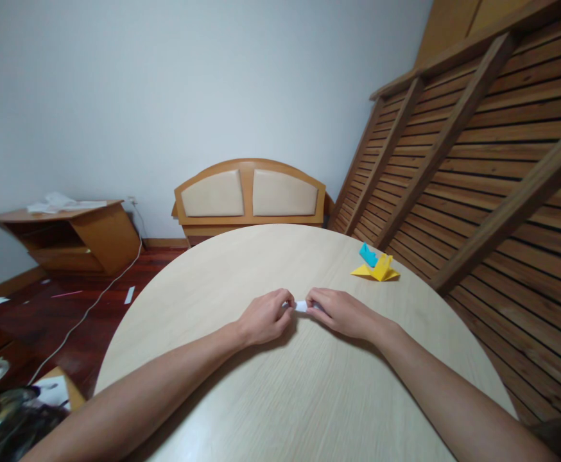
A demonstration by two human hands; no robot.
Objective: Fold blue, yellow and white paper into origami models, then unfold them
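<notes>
Head-camera footage is filled by a round, pale wood-grain table (309,398), on which both bare forearms are laid. A small white folded piece of paper (302,306) is pinched from 2 sides near the table's middle: the left hand (262,316) is curled almost shut, with thumb and fingertips closed on the paper's left end, and the right hand (341,312) is likewise closed on its right end. Most of the paper is hidden by the fingers, so its shape cannot be told; it appears to be held just above the tabletop. Well apart, toward the far right edge, a yellow folded paper figure (379,269) is seen, with a smaller blue folded paper piece (368,255) touching it behind. Beyond the table, a wooden headboard with 2 beige padded panels (250,194) is leant against the wall.
</notes>
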